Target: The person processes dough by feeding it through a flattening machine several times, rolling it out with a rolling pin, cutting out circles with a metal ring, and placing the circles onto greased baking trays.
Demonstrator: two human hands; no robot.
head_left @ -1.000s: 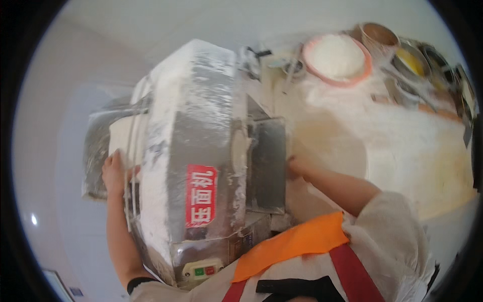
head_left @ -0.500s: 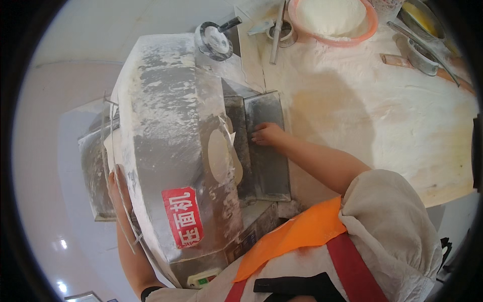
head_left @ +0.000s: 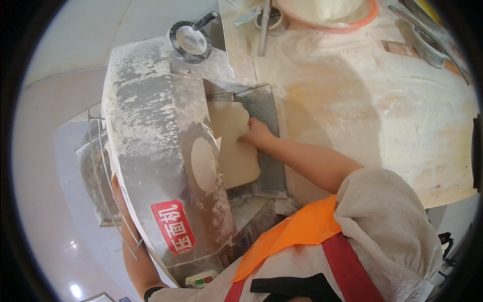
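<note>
A flour-dusted metal dough sheeter [head_left: 146,126] stands between my arms. From the opening on its right side a broad, smooth dough sheet [head_left: 231,161] sticks out over the grey metal tray [head_left: 274,171]. My right hand [head_left: 257,134] pinches the sheet's outer edge, with the thumb on top and the other fingers hidden below. My left hand [head_left: 116,189] reaches behind the machine's left side, beside a wire guard [head_left: 103,151]; its fingers are hidden. Pale dough also shows through an oval hole in the metal cover.
A round handwheel [head_left: 191,41] tops the sheeter's far end, and a switch box [head_left: 201,279] sits at its near end. On the floured worktable [head_left: 402,131] are a pink basin [head_left: 347,27] of flour, a tape roll [head_left: 274,24], a metal bowl [head_left: 427,50] and a rolling pin [head_left: 397,48].
The dough sheet has come out much farther to the right from the sheeter. My right hand has moved slightly left and closed on its edge. The view has shifted a little.
</note>
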